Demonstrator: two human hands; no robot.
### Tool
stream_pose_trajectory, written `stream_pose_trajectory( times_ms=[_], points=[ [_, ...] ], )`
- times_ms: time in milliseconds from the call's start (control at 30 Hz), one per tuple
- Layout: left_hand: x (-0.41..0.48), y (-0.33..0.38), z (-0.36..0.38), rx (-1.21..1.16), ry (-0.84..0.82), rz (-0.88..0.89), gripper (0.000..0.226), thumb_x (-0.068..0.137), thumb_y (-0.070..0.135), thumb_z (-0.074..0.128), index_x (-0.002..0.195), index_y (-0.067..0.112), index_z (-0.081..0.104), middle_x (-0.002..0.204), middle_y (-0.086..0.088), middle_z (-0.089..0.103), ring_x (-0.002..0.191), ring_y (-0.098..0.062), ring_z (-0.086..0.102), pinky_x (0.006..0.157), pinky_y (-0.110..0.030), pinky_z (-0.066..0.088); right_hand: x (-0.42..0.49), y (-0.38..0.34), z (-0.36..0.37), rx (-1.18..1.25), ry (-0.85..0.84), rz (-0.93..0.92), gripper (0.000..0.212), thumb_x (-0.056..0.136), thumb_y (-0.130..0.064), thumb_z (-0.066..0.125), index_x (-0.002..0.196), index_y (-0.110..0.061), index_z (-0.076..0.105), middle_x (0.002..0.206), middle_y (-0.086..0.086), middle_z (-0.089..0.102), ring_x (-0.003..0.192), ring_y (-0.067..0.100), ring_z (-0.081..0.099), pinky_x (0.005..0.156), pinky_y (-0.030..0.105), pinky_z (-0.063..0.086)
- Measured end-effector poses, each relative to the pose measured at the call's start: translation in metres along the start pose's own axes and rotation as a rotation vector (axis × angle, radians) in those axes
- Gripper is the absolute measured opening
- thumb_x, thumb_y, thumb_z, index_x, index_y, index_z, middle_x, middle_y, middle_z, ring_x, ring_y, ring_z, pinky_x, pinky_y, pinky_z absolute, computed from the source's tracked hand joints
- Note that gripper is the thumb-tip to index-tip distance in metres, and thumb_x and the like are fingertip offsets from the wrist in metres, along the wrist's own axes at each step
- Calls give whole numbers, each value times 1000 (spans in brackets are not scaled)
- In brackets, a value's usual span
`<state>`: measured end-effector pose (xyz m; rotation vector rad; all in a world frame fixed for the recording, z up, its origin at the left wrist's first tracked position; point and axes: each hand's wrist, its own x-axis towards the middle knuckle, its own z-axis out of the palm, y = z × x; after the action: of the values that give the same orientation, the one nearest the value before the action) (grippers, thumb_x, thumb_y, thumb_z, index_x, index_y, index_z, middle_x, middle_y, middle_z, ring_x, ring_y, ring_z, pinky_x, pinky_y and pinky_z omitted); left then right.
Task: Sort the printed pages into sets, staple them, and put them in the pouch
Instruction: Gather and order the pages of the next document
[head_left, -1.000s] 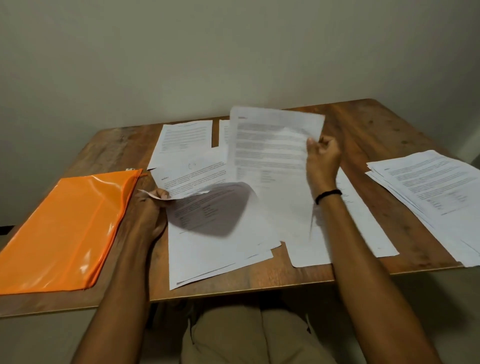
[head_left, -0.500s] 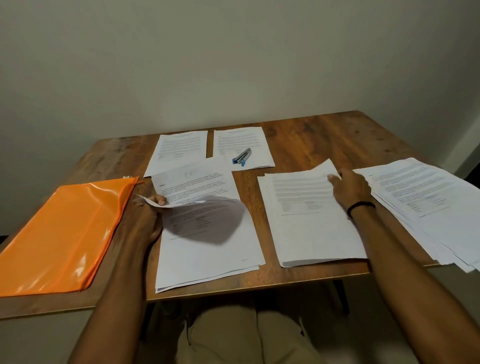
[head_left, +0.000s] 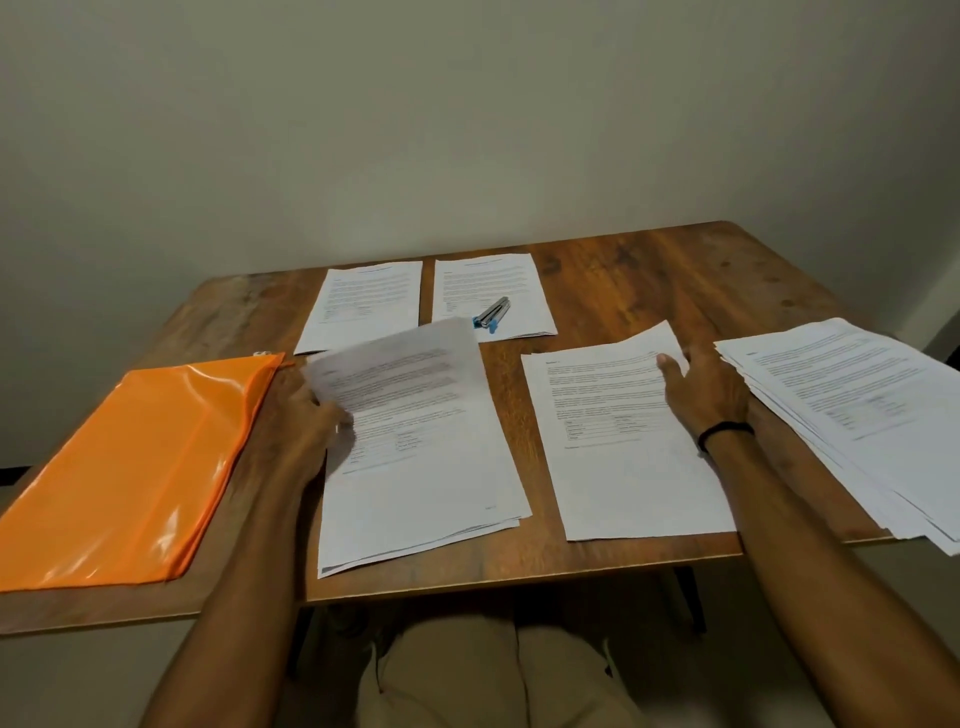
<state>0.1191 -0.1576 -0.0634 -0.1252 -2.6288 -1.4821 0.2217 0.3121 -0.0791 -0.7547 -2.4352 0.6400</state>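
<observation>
Printed pages lie in several piles on the wooden table. My left hand grips the left edge of the top sheet of the near-left pile, the sheet slightly lifted and blurred. My right hand lies flat, fingers spread, on the right edge of the near-middle pile. A thick loose stack sits at the right edge. Two sets lie at the back, one bare, the other under a small silver and blue stapler. The orange pouch lies flat at left.
The table stands against a plain wall. The thick stack overhangs the table's right front corner. The pouch reaches the near left edge. My knees in beige trousers are under the front edge.
My right hand laid the raised sheet on the near-middle pile and now rests flat there. The sheet in my left hand has come down closer to its pile.
</observation>
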Motion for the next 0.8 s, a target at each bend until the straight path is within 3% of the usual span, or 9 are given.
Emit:
stream_pose_trajectory(
  times_ms=[133,200,267,367,500,600,633,700,800],
  points=[
    [-15,32,8,213,53,6,34,77,-8,57,110,1,60,106,-11,62,98,-28,58,76,-18,48,-2,-1,-2,11,16,-18,44,98,-44,57,114,-4,60,111,23,68,99,43,64,83,47,52],
    [-17,39,18,350,191,68,49,73,5,63,121,2,54,119,-19,58,113,-37,54,103,-36,39,-3,-1,-2,19,21,-32,42,98,-44,58,111,-4,60,107,22,69,95,41,64,80,46,52],
    [-9,33,32,432,321,17,77,66,7,67,138,9,41,137,-22,45,129,-41,41,112,-49,30,-3,-2,-3,36,17,-26,38,98,-43,57,105,-6,59,102,21,69,91,40,64,78,47,53],
    [-19,62,57,269,384,32,81,75,-1,71,146,15,34,147,-16,40,136,-33,35,115,-43,28,-3,-3,-6,146,-8,-4,31,98,-46,53,92,-16,55,88,11,69,80,32,62,72,44,53],
    [-34,112,99,-161,30,-45,72,90,32,73,148,25,31,139,-7,56,112,-25,65,90,-42,58,-8,-8,-12,423,-44,-21,28,102,-46,47,96,-19,53,90,0,68,81,18,65,72,42,56],
    [-45,138,129,-193,-223,-186,95,78,65,72,151,33,21,136,-3,61,110,-30,68,94,-52,56,-8,-6,-12,528,-48,-9,33,101,-53,44,93,-22,52,88,3,68,81,24,67,72,48,56],
    [-48,141,140,-208,-286,-191,96,76,63,76,149,33,22,134,-3,63,107,-29,70,92,-51,57,-7,-4,-12,587,-59,18,38,99,-57,45,91,-20,52,87,6,69,81,28,68,71,48,56],
    [-58,146,154,-195,-389,-108,64,84,38,79,132,31,39,128,-2,67,100,-23,73,86,-45,60,-6,-4,-14,715,-65,76,48,98,-57,45,93,-10,55,90,14,69,84,36,68,69,44,56],
    [-65,143,161,-157,-385,3,44,89,16,74,118,35,47,131,0,65,112,-23,68,91,-46,58,-2,-4,-17,726,-50,124,50,104,-49,42,79,-10,60,79,9,68,73,26,65,69,39,50]
  ],
)
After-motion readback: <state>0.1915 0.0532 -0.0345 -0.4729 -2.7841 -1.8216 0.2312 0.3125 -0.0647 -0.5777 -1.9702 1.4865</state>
